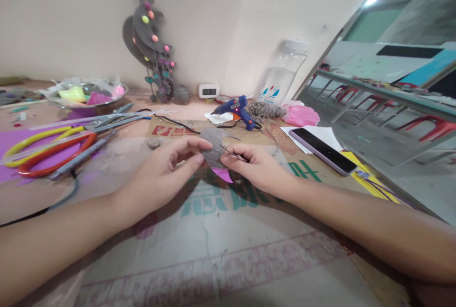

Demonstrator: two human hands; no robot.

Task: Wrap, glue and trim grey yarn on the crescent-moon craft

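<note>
Between my hands, over the middle of the cardboard, is a small piece wrapped in grey yarn [213, 148], with a bare purple tip [223, 174] sticking out at its lower end. My left hand [174, 167] pinches its left edge between thumb and fingers. At the right edge my right hand [254, 164] is closed in a pinch on a strand of grey yarn [231, 152], thumb against the wrapped piece. A blue glue gun [238, 111] with a small red light lies beyond my hands. Behind it sits a loose heap of grey yarn [265, 110].
Scissors with yellow and red handles [57, 155] lie at left, near a metal bowl [60, 100]. A grey moon-shaped hanging [146, 36], small clock [208, 91] and bottle [283, 74] stand by the wall. A phone [322, 150] lies at right on the cardboard [171, 250].
</note>
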